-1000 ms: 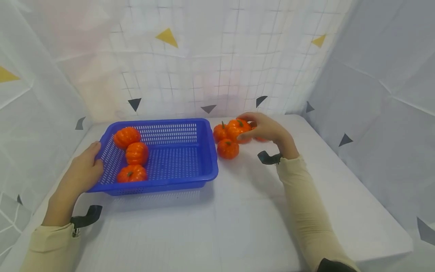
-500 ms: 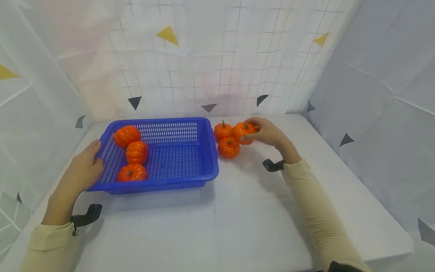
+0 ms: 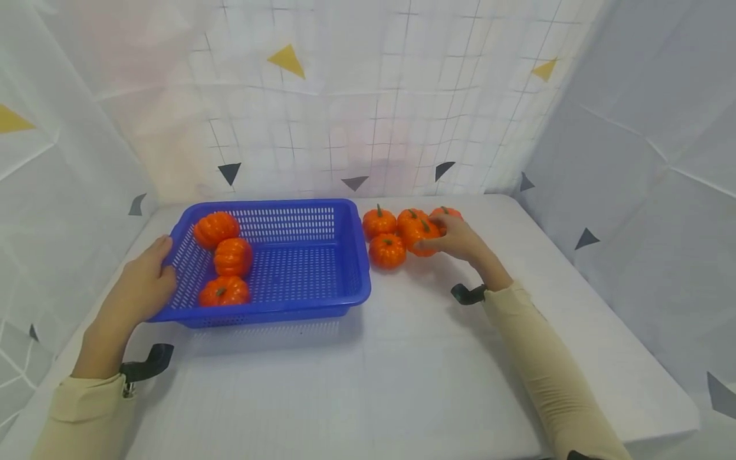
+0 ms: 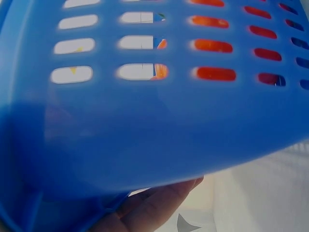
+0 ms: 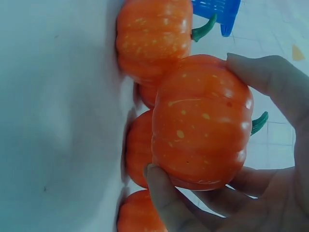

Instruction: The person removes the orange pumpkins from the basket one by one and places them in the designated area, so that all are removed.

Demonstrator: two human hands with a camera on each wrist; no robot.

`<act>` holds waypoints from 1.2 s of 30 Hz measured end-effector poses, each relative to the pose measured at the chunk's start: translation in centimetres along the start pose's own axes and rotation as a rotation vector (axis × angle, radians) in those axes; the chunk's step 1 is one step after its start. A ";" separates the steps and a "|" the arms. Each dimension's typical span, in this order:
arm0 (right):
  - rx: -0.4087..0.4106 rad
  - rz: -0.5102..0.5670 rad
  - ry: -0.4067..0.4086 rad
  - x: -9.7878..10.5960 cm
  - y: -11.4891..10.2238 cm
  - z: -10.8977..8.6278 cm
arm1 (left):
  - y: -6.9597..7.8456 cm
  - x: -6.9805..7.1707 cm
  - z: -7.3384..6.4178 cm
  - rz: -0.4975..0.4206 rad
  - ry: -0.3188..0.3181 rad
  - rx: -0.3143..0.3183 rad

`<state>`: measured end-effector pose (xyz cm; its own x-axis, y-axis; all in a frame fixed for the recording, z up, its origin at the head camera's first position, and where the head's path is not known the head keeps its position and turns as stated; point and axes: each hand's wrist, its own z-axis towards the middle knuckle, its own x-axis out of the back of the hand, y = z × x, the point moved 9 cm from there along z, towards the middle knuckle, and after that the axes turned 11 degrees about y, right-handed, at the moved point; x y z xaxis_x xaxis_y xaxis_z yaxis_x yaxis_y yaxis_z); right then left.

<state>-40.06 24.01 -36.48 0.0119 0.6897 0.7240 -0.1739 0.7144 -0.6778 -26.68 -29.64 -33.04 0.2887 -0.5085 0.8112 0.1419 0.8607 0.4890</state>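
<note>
My left hand (image 3: 140, 284) grips the left rim of a blue plastic basket (image 3: 310, 306). In the left wrist view its fingers (image 4: 159, 205) show beneath the basket wall (image 4: 120, 130). Three small orange pumpkins, one of them in front (image 3: 224, 291), lie along the basket's left side. My right hand (image 3: 460, 239) holds another small pumpkin (image 3: 421, 240) to the right of the basket. The right wrist view shows thumb and fingers around this pumpkin (image 5: 203, 123), its green stem facing away from the camera; it appears raised off the table.
Beside the basket's right wall stand a front pumpkin (image 3: 387, 252) and a back pumpkin (image 3: 378, 223). Others, a partly covered pumpkin (image 3: 409, 216) and a far-right pumpkin (image 3: 446, 211), sit behind the held one. White sheets (image 3: 368, 102) wall the white table (image 3: 276, 396) at back and sides.
My right hand has moved right and nearer to me with the pumpkin, so pumpkins behind it now show. The left hand and basket have stayed in place.
</note>
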 end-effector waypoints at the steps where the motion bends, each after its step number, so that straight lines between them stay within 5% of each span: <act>1: -0.003 -0.006 -0.003 0.0 0.2 0.0 | 0.0 0.0 0.0 -0.002 0.000 0.000; 36: -0.044 -0.076 -0.065 -2.1 2.5 0.1 | -0.3 -0.2 0.1 0.003 -0.002 -0.008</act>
<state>-40.63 24.36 -39.67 -0.0409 0.6256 0.7791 -0.1311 0.7697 -0.6249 -26.91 -29.85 -33.29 0.2868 -0.5060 0.8135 0.1489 0.8624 0.4839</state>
